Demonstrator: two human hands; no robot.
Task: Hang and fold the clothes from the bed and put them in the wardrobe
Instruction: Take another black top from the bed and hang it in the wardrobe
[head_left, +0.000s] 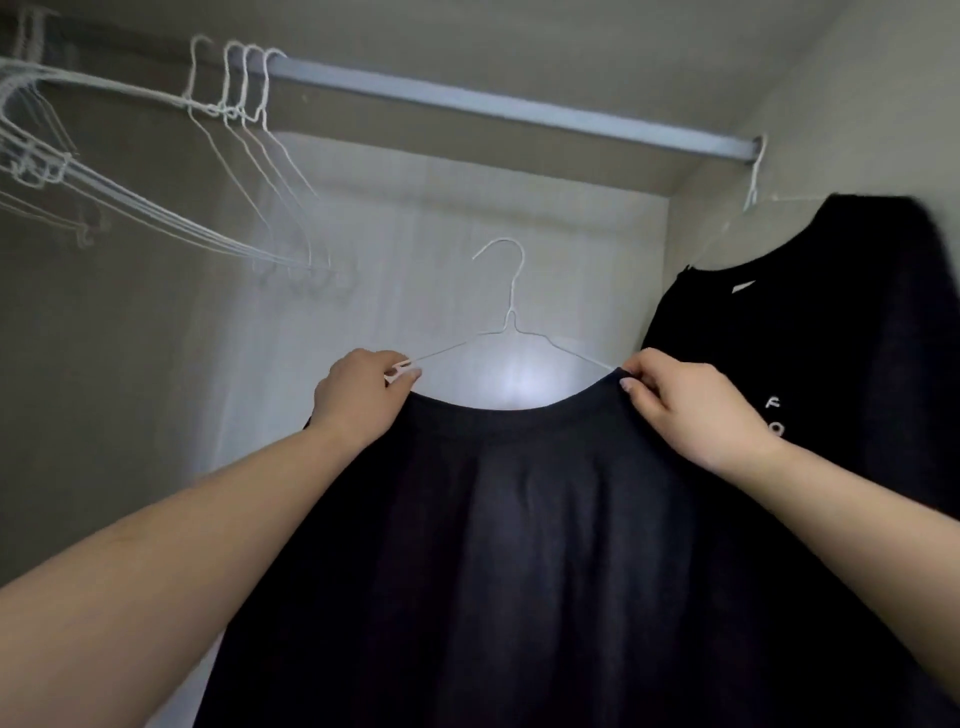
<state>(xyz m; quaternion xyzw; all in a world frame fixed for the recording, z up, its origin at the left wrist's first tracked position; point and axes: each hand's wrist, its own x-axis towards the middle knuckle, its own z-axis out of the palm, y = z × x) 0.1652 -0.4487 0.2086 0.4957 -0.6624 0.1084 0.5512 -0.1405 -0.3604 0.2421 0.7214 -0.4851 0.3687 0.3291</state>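
I hold a black shirt (524, 545) up inside the wardrobe, draped on a white wire hanger (511, 312) whose hook points up, below the rail. My left hand (358, 400) grips the shirt's left shoulder together with the hanger's left arm. At the right end of the neckline, my right hand (691, 410) pinches the collar over the hanger's right arm. The grey wardrobe rail (493, 101) runs across the top, well above the hook.
Several empty white wire hangers (244, 83) hang on the rail at the left, some swung out sideways. A second black shirt with white letters (831, 338) hangs on a hanger at the rail's right end, close to my right hand. The wardrobe's back wall (467, 208) is pale.
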